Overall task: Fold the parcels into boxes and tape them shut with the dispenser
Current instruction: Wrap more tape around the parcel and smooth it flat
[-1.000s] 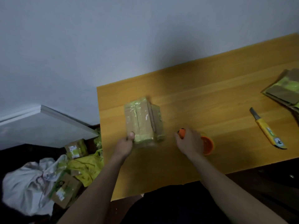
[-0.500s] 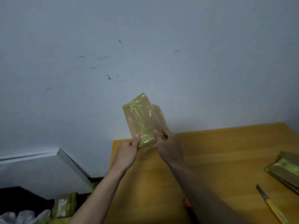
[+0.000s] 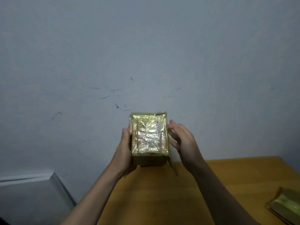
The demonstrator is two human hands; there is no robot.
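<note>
A small cardboard box [image 3: 149,135] wrapped in shiny yellow-green tape is held up in front of the wall, its taped face with a white label turned toward me. My left hand [image 3: 125,148] grips its left side, fingers hidden behind it. My right hand [image 3: 181,138] is at the box's right side with fingers spread and relaxed; whether they touch it is unclear. The tape dispenser is out of view.
The wooden table [image 3: 162,200] lies below my arms. A flat folded parcel [image 3: 285,207] with yellow-green tape sits at the table's right edge. A grey panel [image 3: 32,200] leans by the wall at lower left.
I lifted the box off the table and turned its labelled face toward me. My right hand left the orange tape dispenser and came up beside the box. The camera tilted upward.
</note>
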